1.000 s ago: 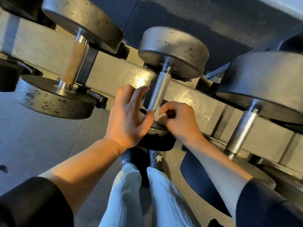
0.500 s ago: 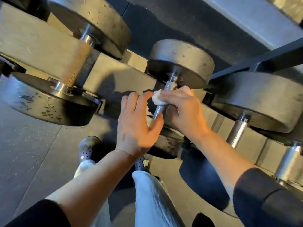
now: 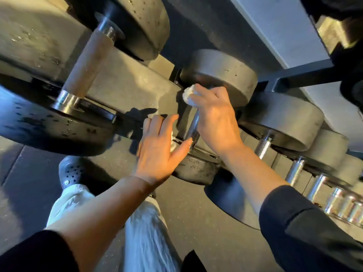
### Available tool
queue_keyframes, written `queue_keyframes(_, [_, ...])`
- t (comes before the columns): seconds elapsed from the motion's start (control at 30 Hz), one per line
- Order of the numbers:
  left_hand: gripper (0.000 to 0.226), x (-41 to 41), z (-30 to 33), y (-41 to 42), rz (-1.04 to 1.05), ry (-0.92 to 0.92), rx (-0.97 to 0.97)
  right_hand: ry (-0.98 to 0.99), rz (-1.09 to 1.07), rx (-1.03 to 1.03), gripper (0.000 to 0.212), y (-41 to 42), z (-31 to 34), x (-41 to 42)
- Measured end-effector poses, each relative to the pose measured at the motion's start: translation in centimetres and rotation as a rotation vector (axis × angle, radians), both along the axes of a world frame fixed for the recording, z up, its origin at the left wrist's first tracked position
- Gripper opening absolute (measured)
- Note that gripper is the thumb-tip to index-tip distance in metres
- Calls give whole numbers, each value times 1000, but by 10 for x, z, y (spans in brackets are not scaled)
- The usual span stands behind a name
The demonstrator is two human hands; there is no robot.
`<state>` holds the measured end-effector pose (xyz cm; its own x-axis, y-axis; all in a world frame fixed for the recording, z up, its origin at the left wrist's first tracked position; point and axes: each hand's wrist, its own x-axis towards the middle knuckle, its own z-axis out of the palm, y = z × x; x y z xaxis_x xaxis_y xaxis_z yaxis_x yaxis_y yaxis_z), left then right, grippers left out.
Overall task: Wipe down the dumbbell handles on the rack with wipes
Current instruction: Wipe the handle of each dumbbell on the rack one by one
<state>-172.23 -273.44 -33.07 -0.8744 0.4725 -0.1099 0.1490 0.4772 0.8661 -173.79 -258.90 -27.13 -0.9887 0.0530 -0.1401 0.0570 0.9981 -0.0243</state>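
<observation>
Running across behind both hands is the long grey rack (image 3: 125, 83), the biggest thing in sight, with dumbbells sitting on it in a row.

Up and to the left of the left hand is a big dumbbell (image 3: 59, 122) with a brownish handle (image 3: 86, 61). I cannot tell if that one has been wiped.

Right between the hands is the middle dumbbell (image 3: 220, 75). Its far round weight sits just above the right hand, and its near weight is under the left hand. Its shiny bumpy handle (image 3: 193, 124) runs between the two hands.

To the right of the right hand more dumbbells go off in a line. The next handle (image 3: 262, 146) is just past the right wrist, and smaller ones (image 3: 294, 170) come after it. My guess is these are left to do, so a lot of the job is not done yet.

The right hand (image 3: 216, 116) is curled round the top end of the middle handle and holds a scrunched white wipe (image 3: 189, 95) against it, close to the far weight. It looks like this handle is being cleaned now.

The left hand (image 3: 159, 148) is flat with straight fingers, pressing on the near weight to keep it steady. A bit of white (image 3: 172, 142) peeks out under it; it may be another wipe, but I cannot tell.
</observation>
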Motion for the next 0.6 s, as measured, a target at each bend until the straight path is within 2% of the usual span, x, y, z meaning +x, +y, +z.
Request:
queue_keyframes(0.07, [65,-1,0,-1,-17,-38,11,-118,29,104,37,-3,-1,-2])
queue_keyframes(0.17, [66,-3,1,-1,-31,-56,47,-165,44,99,54,-6,-1,5])
queue_keyframes(0.27, [64,-4,0,0,-31,-61,73,-208,30,79,58,-5,0,8])
queue_keyframes(0.4, [64,-3,-3,-1,-31,-75,78,-220,44,51,44,-3,1,21])
queue_keyframes(0.6, [63,-3,-2,-1,-48,-72,86,-206,-25,-182,27,-6,5,33])
